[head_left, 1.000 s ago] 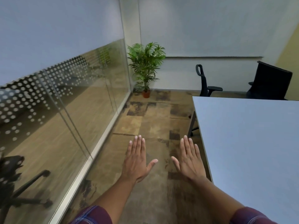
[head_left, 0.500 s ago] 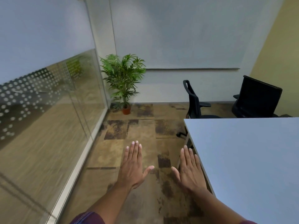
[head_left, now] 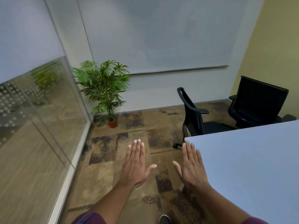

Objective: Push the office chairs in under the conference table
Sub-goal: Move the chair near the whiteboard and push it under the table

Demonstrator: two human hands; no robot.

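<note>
A light grey conference table [head_left: 252, 162] fills the right side of the view. Two black office chairs stand at its far end. The nearer chair [head_left: 194, 115] is side-on by the table's far left corner, its seat partly hidden behind the tabletop. The second chair [head_left: 260, 102] stands further right with its back towards me. My left hand [head_left: 135, 165] is held flat, palm down, over the carpet, holding nothing. My right hand [head_left: 191, 167] is also flat and empty, beside the table's left edge. Both hands are well short of the chairs.
A glass partition wall [head_left: 40, 126] runs along the left. A potted palm [head_left: 105, 89] stands in the far left corner. Patterned brown carpet [head_left: 132, 126] lies between the glass and the table. A shoe tip [head_left: 164, 219] shows at the bottom edge.
The view has swung right and moved forward, so both chairs appear larger and closer. My hands have stayed flat and open in front of me.
</note>
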